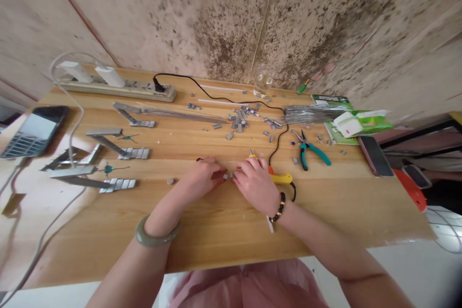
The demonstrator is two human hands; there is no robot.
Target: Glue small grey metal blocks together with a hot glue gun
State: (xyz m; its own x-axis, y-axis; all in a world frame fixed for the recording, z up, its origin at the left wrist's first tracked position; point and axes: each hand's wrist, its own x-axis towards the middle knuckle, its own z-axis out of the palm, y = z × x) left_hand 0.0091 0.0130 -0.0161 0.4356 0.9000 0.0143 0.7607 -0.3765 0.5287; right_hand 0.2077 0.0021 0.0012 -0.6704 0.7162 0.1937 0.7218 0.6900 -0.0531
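My left hand (202,178) is closed in a pinch on a small grey block (225,176) at the middle of the table. Facing it, my right hand (256,185) pinches another small grey piece (233,176), mostly covered by the fingertips. A narrow gap separates the two pieces. Beneath and beside my right hand lies a yellow glue gun (283,179); its nozzle shows beyond the fingers, and my hand hides its middle. A white glue stick (270,224) shows below the right wrist. Left of my left hand sits a small round grey piece (171,181).
Loose grey blocks (238,119) lie scattered behind my hands. Teal-handled pliers (314,149), a wire bundle (306,114), a tissue pack (364,122) and a phone (375,155) are rightward. Leftward stand bent metal strips (104,144), a power strip (133,90) and another phone (36,130).
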